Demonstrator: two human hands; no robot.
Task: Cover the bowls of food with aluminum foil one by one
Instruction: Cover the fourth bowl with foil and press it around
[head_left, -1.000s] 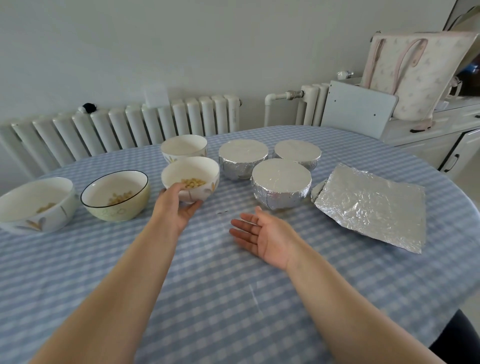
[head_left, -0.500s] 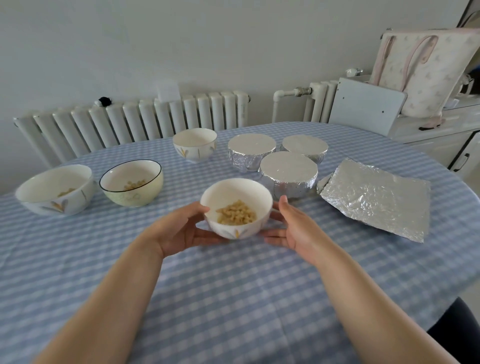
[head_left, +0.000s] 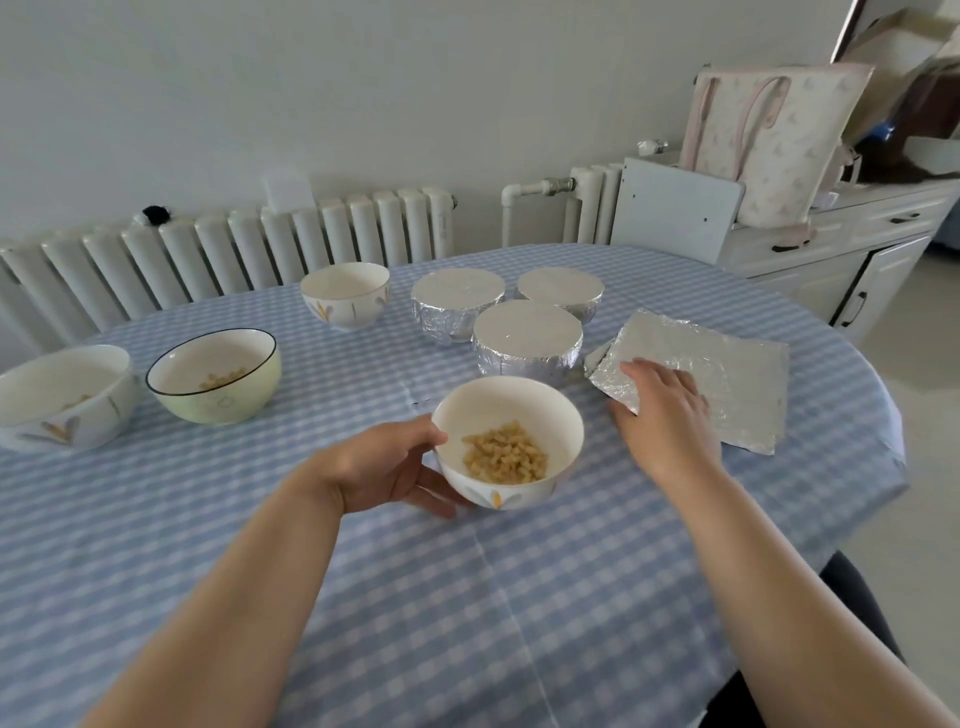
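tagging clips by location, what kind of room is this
Probably a home dining area or kitchen: a round table under a checked tablecloth holding bowls of food, a white radiator along the wall, and a cabinet with a tote bag on top.

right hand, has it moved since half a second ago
Yes. The right hand has left the pasta bowl and gone rightward onto the stack of foil sheets, judged against the nearest covered bowl.

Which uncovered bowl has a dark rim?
The pale green bowl, second from the left. Its rim is edged in black; the other open bowls are white with leaf motifs.
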